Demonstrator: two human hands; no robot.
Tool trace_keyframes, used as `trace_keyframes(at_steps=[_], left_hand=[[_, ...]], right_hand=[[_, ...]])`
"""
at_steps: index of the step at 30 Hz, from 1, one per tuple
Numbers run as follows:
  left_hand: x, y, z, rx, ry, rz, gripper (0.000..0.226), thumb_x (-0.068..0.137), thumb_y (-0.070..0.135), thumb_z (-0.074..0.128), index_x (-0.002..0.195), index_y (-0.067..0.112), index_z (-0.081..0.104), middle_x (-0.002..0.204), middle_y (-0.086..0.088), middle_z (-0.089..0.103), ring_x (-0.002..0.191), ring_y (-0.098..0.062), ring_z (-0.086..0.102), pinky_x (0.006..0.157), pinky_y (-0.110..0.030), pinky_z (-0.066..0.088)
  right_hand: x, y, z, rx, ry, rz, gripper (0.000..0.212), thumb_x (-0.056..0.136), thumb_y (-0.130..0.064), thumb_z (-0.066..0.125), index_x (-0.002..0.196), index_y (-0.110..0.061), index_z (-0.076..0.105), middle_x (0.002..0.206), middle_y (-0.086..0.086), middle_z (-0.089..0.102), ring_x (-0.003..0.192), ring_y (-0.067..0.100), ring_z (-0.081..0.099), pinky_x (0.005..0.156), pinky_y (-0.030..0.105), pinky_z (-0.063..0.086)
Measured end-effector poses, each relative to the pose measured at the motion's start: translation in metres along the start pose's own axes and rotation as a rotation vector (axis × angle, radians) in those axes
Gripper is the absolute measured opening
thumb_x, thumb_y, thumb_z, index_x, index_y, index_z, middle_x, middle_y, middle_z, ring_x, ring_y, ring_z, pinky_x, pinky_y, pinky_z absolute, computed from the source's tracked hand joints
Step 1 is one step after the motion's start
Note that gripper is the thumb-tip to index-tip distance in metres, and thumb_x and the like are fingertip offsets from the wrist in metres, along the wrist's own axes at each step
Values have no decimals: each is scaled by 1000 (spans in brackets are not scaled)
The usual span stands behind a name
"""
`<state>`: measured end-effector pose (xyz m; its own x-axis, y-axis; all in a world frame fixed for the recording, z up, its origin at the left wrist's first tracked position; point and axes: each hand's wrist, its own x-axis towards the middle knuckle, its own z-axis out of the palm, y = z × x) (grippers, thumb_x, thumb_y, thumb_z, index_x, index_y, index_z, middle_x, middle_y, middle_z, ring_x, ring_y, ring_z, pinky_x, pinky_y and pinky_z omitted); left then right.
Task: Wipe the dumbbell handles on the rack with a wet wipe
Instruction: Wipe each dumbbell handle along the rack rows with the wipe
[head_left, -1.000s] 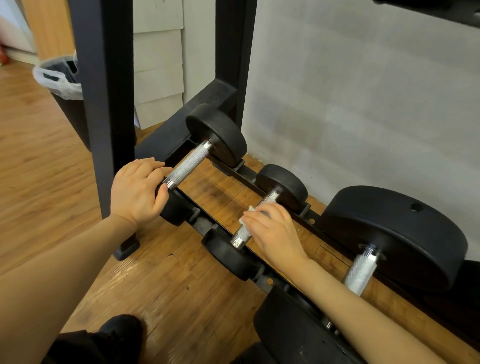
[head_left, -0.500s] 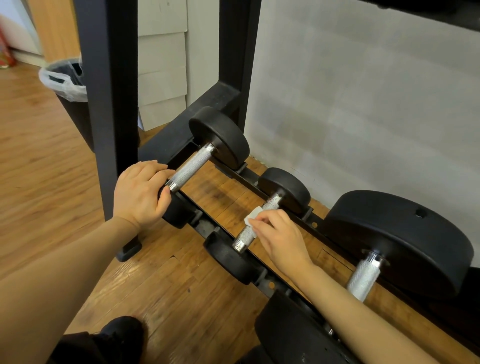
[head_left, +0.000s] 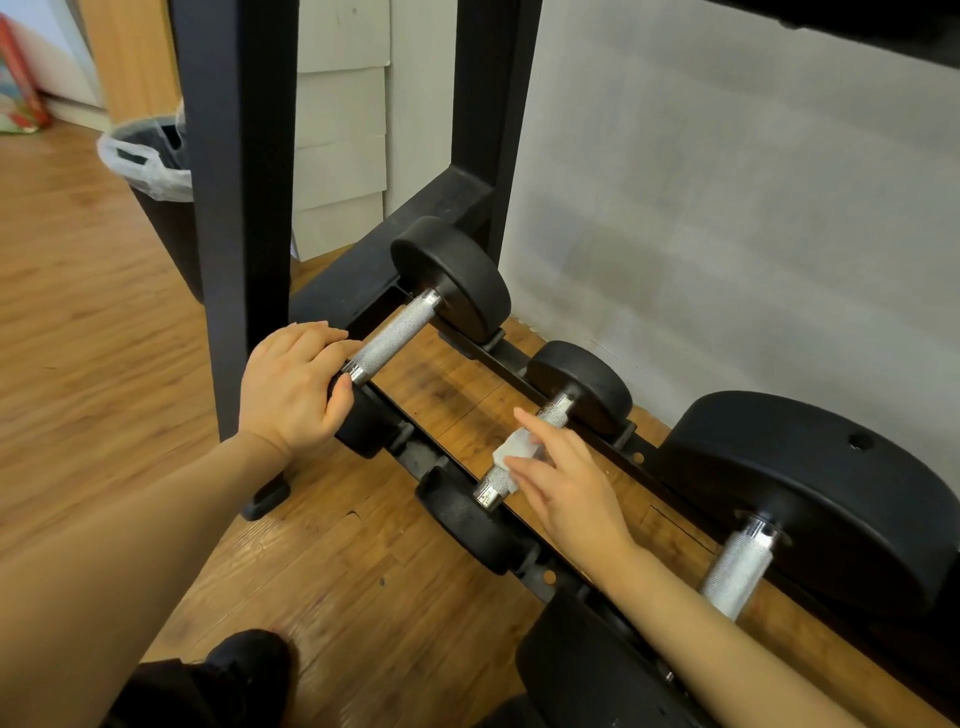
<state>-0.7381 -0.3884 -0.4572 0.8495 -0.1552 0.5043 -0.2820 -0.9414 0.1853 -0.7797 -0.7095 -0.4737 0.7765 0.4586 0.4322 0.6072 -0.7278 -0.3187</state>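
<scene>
My right hand (head_left: 566, 488) presses the wet wipe (head_left: 511, 452) with straight fingers on the middle dumbbell handle (head_left: 524, 452), left hand (head_left: 293, 387) gripping the 10 o'clock dumbbell's near head (head_left: 358, 415); unpinched, the wipe may slip off.

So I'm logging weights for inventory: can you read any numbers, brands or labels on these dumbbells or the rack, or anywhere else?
None can be read.
Dumbbell heads, such as the large one: plain black, no number or brand showing.
Rack post: bare black, no label.
Red item at far left: printed colours, too blurred to read.
</scene>
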Motion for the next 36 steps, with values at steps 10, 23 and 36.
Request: trace_keyframes(at_steps=[10,23,36], left_hand=[[0,0,0,-2,0,-10,49,91,34,37,120,9,67,117,-12,67,118,-33,57,102,-46,39],[0,1,0,1,0,-14,49,91,34,37,121,9,67,117,-11,68,119,-32,56,103,-46,38],[0,1,0,7,11,-10,48,90,33,38,120,9,68,117,-11,68,118,-32,57,103,-45,38]], right_hand=[[5,4,-4,-37,20,-88,23,84,-14,65,103,-5,74,99,4,70,101,14,57,88,23,52],[1,7,5,34,100,-30,18,83,-16,66,96,-6,74,94,2,67,93,9,55,84,19,50],[-6,-3,9,84,38,48,18,83,-8,70,101,-8,72,97,-2,64,95,7,52,86,13,45]])
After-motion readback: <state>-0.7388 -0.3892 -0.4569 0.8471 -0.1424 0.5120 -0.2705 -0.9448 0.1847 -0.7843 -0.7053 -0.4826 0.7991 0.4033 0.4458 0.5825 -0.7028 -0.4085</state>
